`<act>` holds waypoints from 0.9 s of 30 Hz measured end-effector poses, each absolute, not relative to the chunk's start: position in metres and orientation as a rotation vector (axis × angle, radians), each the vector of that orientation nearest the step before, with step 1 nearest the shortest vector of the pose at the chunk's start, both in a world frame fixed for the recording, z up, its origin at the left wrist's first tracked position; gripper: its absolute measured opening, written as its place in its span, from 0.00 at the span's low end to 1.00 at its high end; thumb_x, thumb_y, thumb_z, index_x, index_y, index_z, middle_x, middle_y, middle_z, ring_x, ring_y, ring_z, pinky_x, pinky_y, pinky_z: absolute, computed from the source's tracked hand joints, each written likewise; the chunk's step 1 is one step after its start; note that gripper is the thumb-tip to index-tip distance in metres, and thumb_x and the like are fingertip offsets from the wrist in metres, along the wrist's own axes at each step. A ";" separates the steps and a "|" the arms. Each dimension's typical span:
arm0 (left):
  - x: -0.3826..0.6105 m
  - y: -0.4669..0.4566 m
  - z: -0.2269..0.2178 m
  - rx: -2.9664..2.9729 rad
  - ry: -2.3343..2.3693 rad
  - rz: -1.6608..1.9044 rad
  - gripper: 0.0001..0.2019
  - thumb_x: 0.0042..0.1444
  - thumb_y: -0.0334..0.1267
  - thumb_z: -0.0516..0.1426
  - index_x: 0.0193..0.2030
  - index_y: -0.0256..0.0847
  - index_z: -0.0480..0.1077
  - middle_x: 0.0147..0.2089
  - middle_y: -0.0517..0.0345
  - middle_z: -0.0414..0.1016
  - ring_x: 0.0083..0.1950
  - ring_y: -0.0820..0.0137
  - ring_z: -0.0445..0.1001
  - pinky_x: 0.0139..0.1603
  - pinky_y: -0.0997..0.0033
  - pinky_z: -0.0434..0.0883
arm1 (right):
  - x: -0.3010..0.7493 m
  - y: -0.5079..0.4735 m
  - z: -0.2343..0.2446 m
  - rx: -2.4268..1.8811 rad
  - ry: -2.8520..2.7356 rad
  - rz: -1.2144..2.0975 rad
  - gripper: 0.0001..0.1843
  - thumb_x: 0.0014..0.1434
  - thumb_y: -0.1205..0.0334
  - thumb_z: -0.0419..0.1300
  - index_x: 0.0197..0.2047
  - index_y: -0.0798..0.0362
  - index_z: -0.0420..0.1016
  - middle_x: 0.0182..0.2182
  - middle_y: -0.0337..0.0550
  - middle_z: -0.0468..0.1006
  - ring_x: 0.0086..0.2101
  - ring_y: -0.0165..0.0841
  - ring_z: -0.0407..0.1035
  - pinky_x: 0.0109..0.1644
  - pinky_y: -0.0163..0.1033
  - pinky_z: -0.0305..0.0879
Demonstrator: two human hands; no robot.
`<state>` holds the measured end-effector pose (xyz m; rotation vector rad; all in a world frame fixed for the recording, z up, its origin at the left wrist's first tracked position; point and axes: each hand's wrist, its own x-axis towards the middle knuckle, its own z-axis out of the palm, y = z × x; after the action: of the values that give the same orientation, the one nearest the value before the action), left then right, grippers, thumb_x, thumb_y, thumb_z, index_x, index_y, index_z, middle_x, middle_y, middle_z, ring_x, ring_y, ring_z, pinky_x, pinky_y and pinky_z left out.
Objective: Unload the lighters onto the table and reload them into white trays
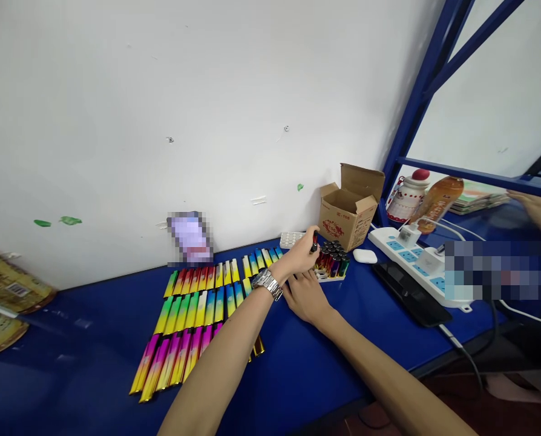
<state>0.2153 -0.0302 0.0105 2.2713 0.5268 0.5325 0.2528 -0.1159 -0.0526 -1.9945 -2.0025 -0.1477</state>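
Note:
My left hand, with a metal watch on its wrist, reaches across to the right. Its fingers are closed on a dark lighter beside a white holder. Several dark, shiny lighters stand upright in that holder. Just below, my right hand grips the near left edge of the holder, its fingertips partly hidden. To the left, gradient-coloured lighters lie in rows: red-yellow lighters, green-yellow lighters and pink-yellow lighters. My left forearm covers part of these rows.
Behind the holder stands an open cardboard box; a second white holder lies by the wall. Rightward are a white earphone case, a black phone, a power strip and bottles. A phone leans on the wall.

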 end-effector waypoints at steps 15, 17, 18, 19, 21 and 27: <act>0.217 -0.037 0.003 2.414 0.507 0.470 0.12 0.57 0.33 0.50 0.49 0.41 0.56 0.41 0.52 0.66 0.41 0.63 0.65 0.45 0.62 0.65 | 0.251 -0.116 -0.048 -2.033 -2.046 -0.047 0.26 0.65 0.59 0.46 0.64 0.58 0.64 0.57 0.57 0.71 0.59 0.50 0.60 0.63 0.56 0.48; 0.217 -0.038 -0.001 2.429 0.540 0.480 0.12 0.58 0.34 0.50 0.49 0.41 0.56 0.38 0.54 0.65 0.39 0.63 0.65 0.44 0.62 0.65 | 0.251 -0.116 -0.049 -2.044 -2.045 -0.033 0.27 0.65 0.59 0.46 0.65 0.59 0.62 0.58 0.58 0.69 0.61 0.51 0.58 0.63 0.57 0.48; 0.216 -0.038 -0.003 2.439 0.547 0.489 0.12 0.58 0.34 0.50 0.49 0.41 0.56 0.37 0.55 0.64 0.39 0.64 0.65 0.44 0.62 0.65 | 0.251 -0.116 -0.049 -2.047 -2.048 -0.029 0.28 0.65 0.59 0.46 0.65 0.59 0.61 0.59 0.59 0.68 0.61 0.51 0.57 0.63 0.57 0.48; 0.216 -0.038 -0.005 2.449 0.550 0.501 0.12 0.58 0.33 0.49 0.48 0.41 0.56 0.37 0.56 0.64 0.39 0.64 0.64 0.44 0.63 0.65 | 0.251 -0.115 -0.049 -2.046 -2.048 -0.030 0.28 0.65 0.59 0.46 0.65 0.60 0.61 0.59 0.59 0.68 0.61 0.51 0.57 0.63 0.57 0.49; 0.214 -0.037 -0.005 2.464 0.546 0.543 0.10 0.58 0.34 0.49 0.47 0.42 0.56 0.37 0.57 0.63 0.40 0.65 0.64 0.44 0.64 0.65 | 0.251 -0.115 -0.049 -2.036 -2.046 -0.041 0.27 0.65 0.60 0.46 0.65 0.60 0.62 0.58 0.59 0.69 0.61 0.51 0.58 0.63 0.57 0.49; 0.214 -0.035 0.015 2.358 0.582 0.782 0.08 0.61 0.36 0.49 0.46 0.42 0.54 0.33 0.61 0.60 0.32 0.70 0.61 0.37 0.68 0.62 | 0.251 -0.116 -0.050 -2.010 -1.990 -0.109 0.25 0.65 0.60 0.48 0.60 0.62 0.69 0.57 0.58 0.71 0.59 0.48 0.60 0.65 0.51 0.49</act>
<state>0.2141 -0.0350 0.0148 2.3579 0.5815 0.7822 0.2515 -0.1156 -0.0498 -2.0101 -1.9902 -0.1086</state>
